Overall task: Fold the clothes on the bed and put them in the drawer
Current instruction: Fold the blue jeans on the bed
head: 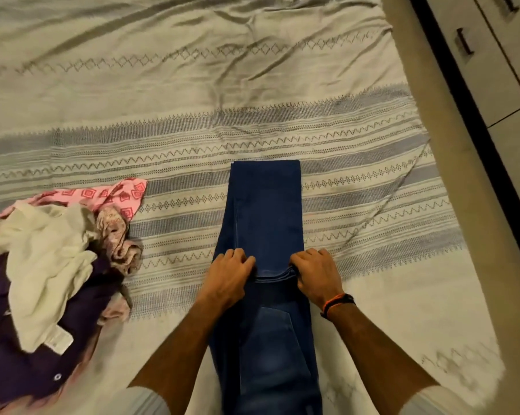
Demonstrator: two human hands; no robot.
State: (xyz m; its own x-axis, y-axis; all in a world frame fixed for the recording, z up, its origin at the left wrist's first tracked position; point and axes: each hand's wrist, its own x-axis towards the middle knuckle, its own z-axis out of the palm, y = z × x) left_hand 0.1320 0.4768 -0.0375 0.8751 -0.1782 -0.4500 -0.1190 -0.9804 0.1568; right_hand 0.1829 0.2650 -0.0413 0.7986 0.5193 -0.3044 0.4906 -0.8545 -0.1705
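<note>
A pair of blue jeans lies lengthwise on the bed, folded into a narrow strip that runs away from me. My left hand grips the left side of a folded edge of the jeans, fingers curled over the denim. My right hand grips the right side of the same edge; a dark and orange band sits on that wrist. A loose pile of unfolded clothes lies at the left: a pink patterned piece, a white garment and a purple one.
The bed is covered by a cream sheet with grey zigzag stripes, wrinkled at the far side. Along the right runs a beige floor strip, then a cabinet with shut drawers and dark handles.
</note>
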